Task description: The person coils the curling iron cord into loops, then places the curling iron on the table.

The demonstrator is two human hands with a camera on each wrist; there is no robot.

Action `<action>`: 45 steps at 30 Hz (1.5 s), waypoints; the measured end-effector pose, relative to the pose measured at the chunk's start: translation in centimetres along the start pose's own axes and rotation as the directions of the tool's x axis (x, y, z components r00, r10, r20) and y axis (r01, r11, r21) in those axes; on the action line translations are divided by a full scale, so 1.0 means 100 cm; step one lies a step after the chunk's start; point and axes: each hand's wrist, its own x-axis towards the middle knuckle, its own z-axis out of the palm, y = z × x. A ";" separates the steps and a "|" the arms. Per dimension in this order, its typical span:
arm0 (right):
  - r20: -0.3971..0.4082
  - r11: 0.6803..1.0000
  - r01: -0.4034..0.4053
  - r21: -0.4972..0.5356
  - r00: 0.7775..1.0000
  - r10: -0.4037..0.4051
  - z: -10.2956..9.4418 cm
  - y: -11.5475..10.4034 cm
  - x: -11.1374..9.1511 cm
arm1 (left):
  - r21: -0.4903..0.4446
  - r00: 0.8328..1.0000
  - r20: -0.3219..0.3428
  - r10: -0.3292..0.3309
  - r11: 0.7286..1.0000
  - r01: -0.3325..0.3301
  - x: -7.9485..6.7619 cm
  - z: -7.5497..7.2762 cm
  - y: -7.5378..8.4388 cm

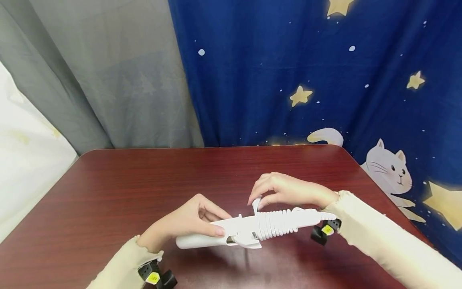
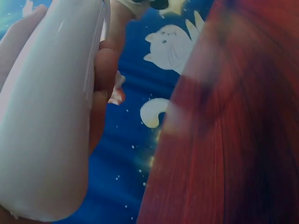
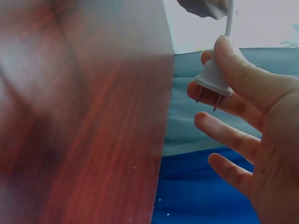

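A long white tube-shaped appliance (image 1: 200, 241) with a rounded end lies across the middle of the head view, held above the table. Its kind does not show clearly; a flared lever-like part (image 1: 249, 242) juts from its middle. My left hand (image 1: 189, 218) grips the rounded end, thumb along the near side and fingers behind. A white cord (image 1: 278, 224) winds in several close turns round the other end, which tapers to the right. Between thumb and fingertips my right hand (image 1: 285, 190) pinches the plug (image 3: 213, 77), its two metal prongs pointing away from the cord.
The reddish-brown wooden table (image 1: 151, 172) spreads under both hands. Behind it hang a grey curtain (image 1: 137, 88) and a blue curtain (image 1: 252, 80) with stars and a cat. Black wrist cameras (image 1: 157, 275) sit at the sleeve cuffs.
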 end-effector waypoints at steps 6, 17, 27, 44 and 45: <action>0.135 0.997 -0.065 -0.029 0.989 0.068 -0.010 -0.001 0.007 | 0.089 0.995 0.023 -0.094 0.992 0.092 -0.004 -0.004 -0.005; 0.172 0.963 -0.241 -0.118 0.951 0.259 -0.002 0.014 -0.012 | 0.674 0.989 -0.144 -0.021 0.730 0.114 0.010 -0.004 -0.027; 0.062 0.921 -0.389 0.011 0.920 0.388 0.010 0.036 -0.030 | 0.821 0.942 -0.323 0.088 0.522 0.233 0.026 -0.001 -0.043; 0.099 0.901 -0.430 0.051 0.900 0.424 0.025 0.061 -0.050 | 0.703 0.959 -0.285 0.007 0.681 0.204 0.033 -0.001 -0.055; 0.101 0.903 -0.427 0.052 0.902 0.420 0.025 0.061 -0.050 | 0.702 0.960 -0.278 0.003 0.683 0.201 0.033 -0.001 -0.054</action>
